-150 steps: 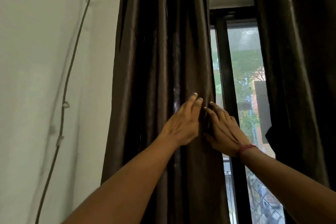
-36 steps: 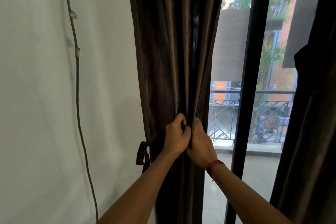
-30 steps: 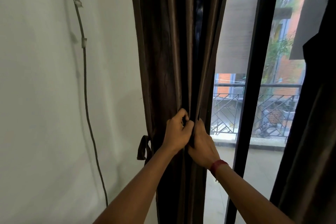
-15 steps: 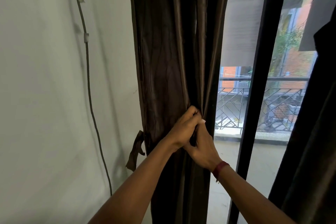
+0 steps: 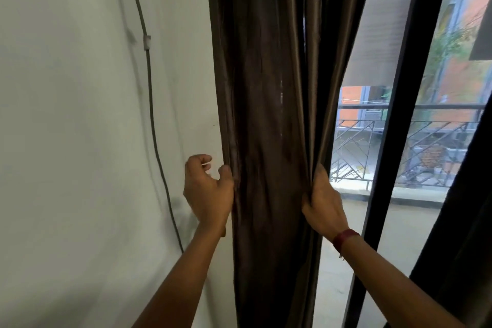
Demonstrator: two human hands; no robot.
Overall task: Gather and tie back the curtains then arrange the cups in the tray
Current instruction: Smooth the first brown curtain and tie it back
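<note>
You stand facing a white wall (image 5: 80, 141) on the left, with a thin cable (image 5: 153, 120) clipped down it, and a black window frame (image 5: 407, 88) on the right. Beyond the glass, far off, runs a balcony railing (image 5: 431, 125). The dark brown curtain (image 5: 266, 88) hangs bunched in folds between wall and frame. Your right hand (image 5: 323, 200) clasps its right edge, fingers wrapped out of sight behind the cloth; a red band (image 5: 346, 238) sits on that wrist. Your left hand (image 5: 207, 192) is at the curtain's left edge, thumb touching the fabric, fingers loosely curled toward the wall with nothing seen in them. A second curtain (image 5: 466, 221) fills the near right corner.
</note>
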